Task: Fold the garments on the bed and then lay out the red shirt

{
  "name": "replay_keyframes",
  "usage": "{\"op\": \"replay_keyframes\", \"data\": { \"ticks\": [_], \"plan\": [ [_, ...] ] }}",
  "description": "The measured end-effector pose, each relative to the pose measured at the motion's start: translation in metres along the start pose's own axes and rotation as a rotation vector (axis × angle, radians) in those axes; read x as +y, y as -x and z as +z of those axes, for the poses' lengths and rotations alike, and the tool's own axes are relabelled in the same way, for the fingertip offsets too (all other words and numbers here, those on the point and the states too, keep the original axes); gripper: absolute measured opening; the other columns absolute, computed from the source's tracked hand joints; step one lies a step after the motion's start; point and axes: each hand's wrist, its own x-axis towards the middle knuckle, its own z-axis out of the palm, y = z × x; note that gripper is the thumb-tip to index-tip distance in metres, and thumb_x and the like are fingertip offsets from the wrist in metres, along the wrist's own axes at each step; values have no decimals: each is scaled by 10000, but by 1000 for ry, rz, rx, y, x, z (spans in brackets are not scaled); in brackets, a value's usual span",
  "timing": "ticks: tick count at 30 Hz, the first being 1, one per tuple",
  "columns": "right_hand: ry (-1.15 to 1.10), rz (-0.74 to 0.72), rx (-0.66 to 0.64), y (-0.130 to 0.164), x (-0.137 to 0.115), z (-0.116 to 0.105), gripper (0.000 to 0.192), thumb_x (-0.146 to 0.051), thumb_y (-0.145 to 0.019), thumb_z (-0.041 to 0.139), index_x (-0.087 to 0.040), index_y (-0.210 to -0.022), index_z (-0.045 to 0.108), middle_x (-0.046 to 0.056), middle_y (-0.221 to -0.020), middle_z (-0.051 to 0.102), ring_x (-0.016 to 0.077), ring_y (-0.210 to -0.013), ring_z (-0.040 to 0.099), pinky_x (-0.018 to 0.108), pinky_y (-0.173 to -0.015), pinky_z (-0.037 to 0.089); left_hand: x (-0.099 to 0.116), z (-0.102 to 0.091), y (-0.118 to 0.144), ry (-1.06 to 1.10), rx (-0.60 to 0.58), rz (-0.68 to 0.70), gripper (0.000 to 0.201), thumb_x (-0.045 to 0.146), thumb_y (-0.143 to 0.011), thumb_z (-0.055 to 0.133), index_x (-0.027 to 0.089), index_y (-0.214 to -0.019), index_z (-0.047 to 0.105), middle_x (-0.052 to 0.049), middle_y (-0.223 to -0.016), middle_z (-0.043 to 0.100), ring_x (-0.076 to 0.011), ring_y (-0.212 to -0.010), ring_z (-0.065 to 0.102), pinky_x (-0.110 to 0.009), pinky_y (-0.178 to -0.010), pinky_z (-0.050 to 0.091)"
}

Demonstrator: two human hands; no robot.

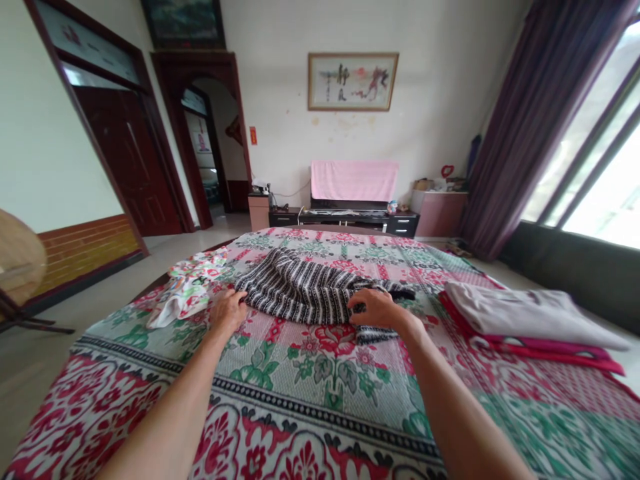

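A black-and-white striped knit top [300,287] lies spread across the flower-patterned cloth in front of me, somewhat rumpled. At its left end, my left hand [230,311] is closed on the edge, fingertips pinching the fabric. My right hand [376,308] is over the right part with its fingers curled and closed on the knit. Beyond and below that hand, narrower striped parts that look like sleeves stick out to the right and toward me. The fingertips of both hands are partly hidden.
The flowered cloth [335,380] covers a large table. A crumpled white garment with a colourful print [193,283] lies at left. Folded clothes [525,317], grey over red, are stacked at right. Behind stand a low cabinet [285,219] and a pink cloth [355,179].
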Motion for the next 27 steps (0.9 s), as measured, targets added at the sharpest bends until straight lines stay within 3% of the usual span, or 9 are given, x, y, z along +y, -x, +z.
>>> {"op": "replay_keyframes", "data": {
  "ticks": [3,5,9,15,21,24,27],
  "plan": [
    [105,79,-110,4,-13,8,345,-422,-630,749,-254,-931,720,75,-1098,648,303,-1086,517,513,-956,314,0,3,-1,8,-16,23,308,223,-786,462,201,-916,740,-97,-1059,657,-251,-1011,597,-354,-938,458],
    [143,113,-100,5,-19,15,340,-403,-634,749,-233,-926,714,95,-1140,624,325,-1115,485,540,-960,281,0,3,-1,15,-20,20,325,231,-792,457,187,-951,737,-109,-1081,646,-258,-1022,593,-359,-944,455],
    [154,153,-18,3,-21,26,191,-203,-751,597,-220,-905,708,87,-1131,633,293,-1104,506,475,-930,295,-1,4,0,16,47,34,397,218,-773,484,208,-1113,690,-101,-1271,559,-270,-1158,533,-378,-1010,420],
    [79,248,35,-7,-10,17,269,-208,-845,458,-218,-965,698,83,-992,707,247,-966,609,372,-836,363,2,5,-3,98,83,82,268,188,-754,469,224,-812,728,-65,-1161,628,-248,-1140,550,-372,-1053,397],
    [-4,314,267,-12,5,-3,325,-194,-839,428,-185,-1043,680,72,-852,721,197,-783,647,274,-725,410,32,-29,-12,404,227,2,233,217,-718,455,208,-746,686,-61,-1142,668,-241,-1170,544,-343,-1051,391],
    [-65,348,381,-10,13,-17,338,-196,-828,414,-176,-1020,692,72,-843,718,195,-764,645,266,-712,428,46,-51,-16,630,177,-123,264,320,-730,478,202,-815,699,-31,-901,715,-229,-969,623,-313,-890,472],
    [-151,376,396,-4,23,-33,344,-217,-811,409,-181,-982,705,55,-813,713,186,-756,637,252,-683,439,53,-69,-18,855,67,-169,347,425,-700,557,161,-862,715,-8,-707,680,-205,-782,615,-285,-737,476]
  ]
}}
